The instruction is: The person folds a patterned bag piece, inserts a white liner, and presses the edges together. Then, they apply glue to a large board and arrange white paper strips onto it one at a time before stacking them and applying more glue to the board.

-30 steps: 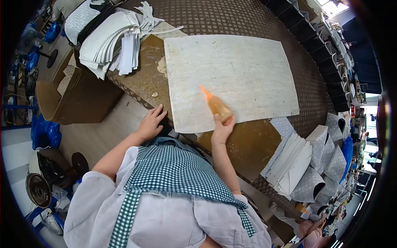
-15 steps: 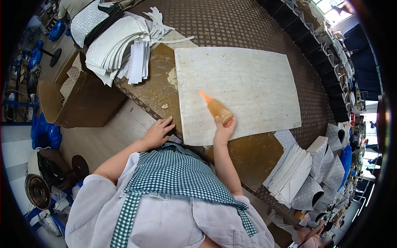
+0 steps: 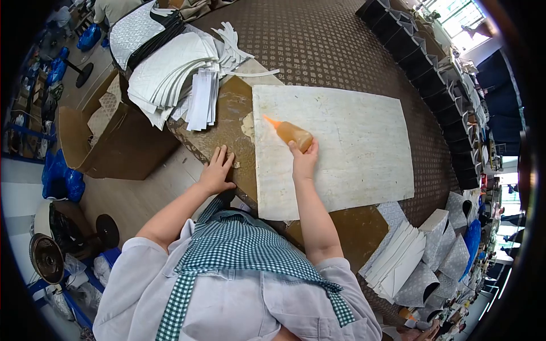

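Note:
My right hand (image 3: 305,161) grips the wide end of an amber squeeze bottle (image 3: 294,135) with a pointed orange nozzle. The bottle is tilted over a pale, stained rectangular sheet (image 3: 341,176), its tip pointing to the sheet's left edge. Flat on the brown board (image 3: 230,108) at the table's near edge rests my left hand (image 3: 216,174), fingers spread, with nothing in it. Dried pale residue (image 3: 248,126) marks the board beside the sheet.
Fanned white pieces (image 3: 170,71) and narrow strips (image 3: 201,99) are stacked at the upper left. A cardboard box (image 3: 122,139) stands left of the table. White panels (image 3: 397,258) and grey patterned pieces (image 3: 418,284) lie at the right. Dark boxes (image 3: 418,74) line the far edge.
My right hand has tipped the bottle flatter, its nozzle swinging left. My left hand has slid further onto the board, fingers more spread. The view has shifted slightly.

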The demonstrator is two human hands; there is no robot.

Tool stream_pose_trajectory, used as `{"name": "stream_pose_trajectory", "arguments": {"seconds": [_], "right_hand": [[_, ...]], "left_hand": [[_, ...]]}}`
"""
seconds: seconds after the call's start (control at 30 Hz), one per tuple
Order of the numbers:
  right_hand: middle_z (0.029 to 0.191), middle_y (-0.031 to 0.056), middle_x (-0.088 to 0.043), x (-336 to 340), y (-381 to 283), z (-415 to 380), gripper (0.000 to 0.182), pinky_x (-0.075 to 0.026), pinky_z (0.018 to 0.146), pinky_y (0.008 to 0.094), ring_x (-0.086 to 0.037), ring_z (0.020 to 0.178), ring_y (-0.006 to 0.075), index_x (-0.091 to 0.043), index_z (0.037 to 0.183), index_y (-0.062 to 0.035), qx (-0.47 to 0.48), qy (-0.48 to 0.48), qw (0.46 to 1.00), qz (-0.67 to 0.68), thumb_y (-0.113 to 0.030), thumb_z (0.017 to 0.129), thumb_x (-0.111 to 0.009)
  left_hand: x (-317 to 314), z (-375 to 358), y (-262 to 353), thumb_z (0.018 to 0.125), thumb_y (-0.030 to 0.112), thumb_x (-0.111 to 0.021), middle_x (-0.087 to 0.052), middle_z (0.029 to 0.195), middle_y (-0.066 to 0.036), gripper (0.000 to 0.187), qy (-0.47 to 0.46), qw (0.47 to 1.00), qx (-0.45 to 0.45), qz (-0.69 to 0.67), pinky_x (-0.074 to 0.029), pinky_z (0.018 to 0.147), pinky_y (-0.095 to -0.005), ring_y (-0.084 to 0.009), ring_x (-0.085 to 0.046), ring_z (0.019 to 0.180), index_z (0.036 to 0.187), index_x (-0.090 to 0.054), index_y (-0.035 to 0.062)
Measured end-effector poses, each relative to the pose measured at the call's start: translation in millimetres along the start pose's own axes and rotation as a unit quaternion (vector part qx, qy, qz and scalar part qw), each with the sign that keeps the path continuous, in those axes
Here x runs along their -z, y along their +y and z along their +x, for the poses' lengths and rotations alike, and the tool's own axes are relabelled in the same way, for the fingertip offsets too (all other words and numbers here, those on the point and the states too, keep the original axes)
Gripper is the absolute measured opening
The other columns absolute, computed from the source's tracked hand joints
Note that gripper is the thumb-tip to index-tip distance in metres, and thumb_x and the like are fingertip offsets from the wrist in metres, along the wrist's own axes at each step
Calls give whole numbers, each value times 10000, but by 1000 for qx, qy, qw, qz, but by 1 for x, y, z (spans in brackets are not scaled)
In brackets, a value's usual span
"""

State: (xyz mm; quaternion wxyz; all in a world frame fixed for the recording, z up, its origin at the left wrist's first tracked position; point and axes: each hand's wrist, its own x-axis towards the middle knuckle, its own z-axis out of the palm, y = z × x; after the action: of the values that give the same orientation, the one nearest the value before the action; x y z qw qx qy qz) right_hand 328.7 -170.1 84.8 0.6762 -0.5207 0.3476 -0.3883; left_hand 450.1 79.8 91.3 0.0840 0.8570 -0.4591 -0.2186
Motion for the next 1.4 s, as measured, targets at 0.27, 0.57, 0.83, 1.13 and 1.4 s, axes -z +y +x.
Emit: {"name": "stream_pose_trajectory", "arguments": {"seconds": [0.27,0.57,0.83,1.13,1.4], "right_hand": [[1228,98,-527,-39,15,50,645,-438,967,308,-526,1115,187,-406,1299,-2,16,32,999,16,11,762,-764],[1208,91,-542,-50,31,79,653,-446,947,293,-539,1090,170,-406,1301,-4,-1,-8,1000,-16,-5,760,-773],[1218,90,-557,24,-24,33,612,-455,966,298,-543,1111,165,-401,1310,-7,-86,-107,990,-33,7,794,-732],[1223,98,-552,27,-12,-7,645,-446,977,294,-539,1118,174,-374,1334,6,-75,-63,995,-10,9,796,-731],[1207,86,-552,103,-17,-146,568,-428,984,302,-544,1115,173,-418,1293,0,-79,-11,997,-19,29,803,-704]], "left_hand": [[19,-1,15,638,353,-819,-44,1579,-194,1075,-62,997,31,28,-366,1085,-450,-380,-73,1454,1501,-225,110],[17,0,13,661,309,-807,-60,1568,-221,1037,-62,997,18,33,-368,1089,-447,-398,-65,1450,1491,-230,79],[16,0,12,657,300,-808,-77,1559,-235,1038,-51,998,6,31,-400,1066,-434,-418,-83,1442,1485,-230,61],[8,0,7,641,276,-807,-65,1570,-211,1038,-34,999,5,41,-420,1050,-403,-385,-108,1447,1489,-239,90],[5,0,4,667,243,-797,-82,1563,-222,1005,-14,999,-15,35,-397,1068,-417,-405,-132,1436,1484,-235,83]]}}
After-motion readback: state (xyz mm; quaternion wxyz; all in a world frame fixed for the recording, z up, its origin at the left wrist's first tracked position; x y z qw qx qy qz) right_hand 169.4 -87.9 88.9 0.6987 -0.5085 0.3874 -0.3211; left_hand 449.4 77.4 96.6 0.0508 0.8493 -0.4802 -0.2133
